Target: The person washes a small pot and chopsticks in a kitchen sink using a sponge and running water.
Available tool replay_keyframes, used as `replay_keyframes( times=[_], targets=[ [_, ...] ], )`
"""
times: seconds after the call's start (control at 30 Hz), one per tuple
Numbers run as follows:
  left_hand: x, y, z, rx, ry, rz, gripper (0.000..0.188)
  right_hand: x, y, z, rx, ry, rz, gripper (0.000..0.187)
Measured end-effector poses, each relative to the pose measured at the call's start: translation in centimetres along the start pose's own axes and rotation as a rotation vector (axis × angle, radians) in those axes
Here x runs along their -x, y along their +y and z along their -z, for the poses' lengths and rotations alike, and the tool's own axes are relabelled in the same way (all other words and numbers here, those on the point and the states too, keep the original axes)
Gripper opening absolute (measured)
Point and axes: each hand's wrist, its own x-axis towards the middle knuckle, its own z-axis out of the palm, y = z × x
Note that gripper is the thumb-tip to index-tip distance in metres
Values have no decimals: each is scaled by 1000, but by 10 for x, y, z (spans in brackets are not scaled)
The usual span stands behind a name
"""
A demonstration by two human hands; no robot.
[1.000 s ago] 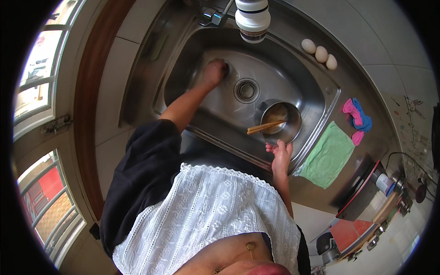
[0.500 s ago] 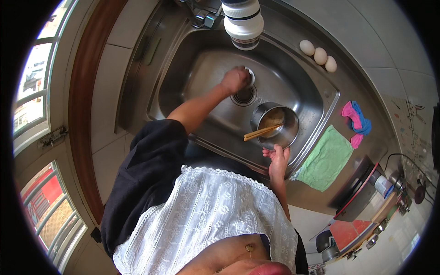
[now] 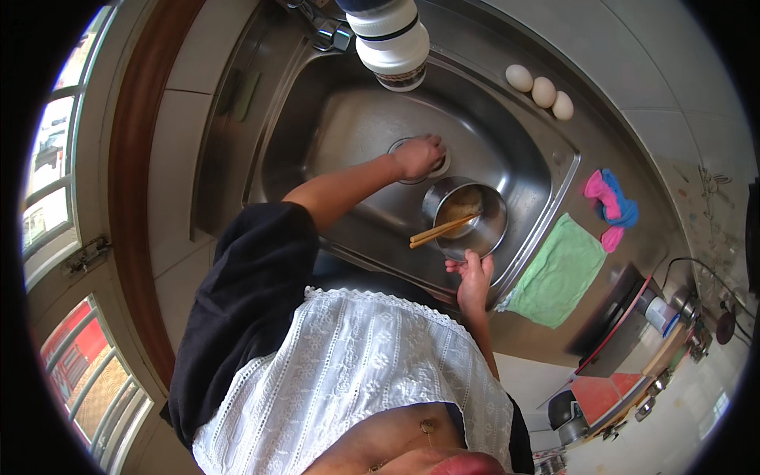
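Observation:
My left hand (image 3: 418,157) is down in the steel sink (image 3: 340,131), right over the drain (image 3: 402,146). Its fingers are closed on a pale round piece (image 3: 445,167), mostly hidden under them, whose kind I cannot make out. My right hand (image 3: 475,281) grips the near edge of a metal pot (image 3: 492,229), which is tilted a little inside the sink. Something yellowish-tan lies in the pot, and a pair of wooden chopsticks (image 3: 431,234) rests across it, their ends sticking out over the left rim.
A white faucet filter (image 3: 392,43) hangs over the sink's far side. Three eggs (image 3: 543,92) sit on the ledge at far right. A green cloth (image 3: 558,273) and a pink and blue cloth (image 3: 613,202) lie right of the sink, beyond them a stove (image 3: 609,321).
My left hand has moved a little nearer and lower, from just beyond the drain to over it, still with the pale round piece. The right hand keeps its hold on the pot.

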Motion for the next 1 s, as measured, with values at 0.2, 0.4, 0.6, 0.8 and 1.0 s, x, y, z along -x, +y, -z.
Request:
replay_keyframes(
  times=[0.2, 0.4, 0.6, 0.8, 1.0],
  targets=[
    [-41, -10, -6, -232, -22, 80, 21, 0, -1, 1, 2, 6, -5, 21],
    [36, -14, 0, -190, -230, 149, 19, 2, -3, -4, -24, 22, -10, 21],
    [36, -56, 38, -152, 166, 338, 14, 0, -1, -1, -25, 8, -9, 21],
    [17, -65, -7, -253, 136, 296, 13, 0, -2, 1, -9, -18, 6, 24],
    [55, 3, 5, 181, 93, 99, 7, 0, -2, -2, -21, 12, -17, 22]
  ],
)
